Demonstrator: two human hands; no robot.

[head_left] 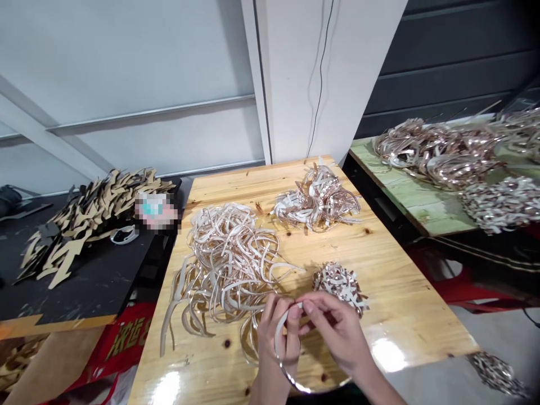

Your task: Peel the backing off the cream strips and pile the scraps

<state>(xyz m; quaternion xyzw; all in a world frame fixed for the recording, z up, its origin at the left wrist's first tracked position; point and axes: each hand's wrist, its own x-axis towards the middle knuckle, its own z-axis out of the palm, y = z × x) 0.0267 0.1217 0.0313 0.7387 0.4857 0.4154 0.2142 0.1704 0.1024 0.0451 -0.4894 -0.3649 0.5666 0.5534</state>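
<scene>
Near the front edge of the wooden table, my left hand and my right hand come together, pinching one shiny metallic strip. It has a white side and curves down in a loop below my fingers. Both hands are closed on it, fingertips almost touching. Beyond my left hand spreads a tangled heap of similar long strips. Just past my right hand sits a small pile of short white and rose-gold pieces, partly covered by that hand. What lies between my fingertips is largely hidden.
Bundled strips lie at the table's far side. On the left, a black table holds tan and black cut pieces. A green-topped table at right carries more metallic strips. Scraps lie low at right.
</scene>
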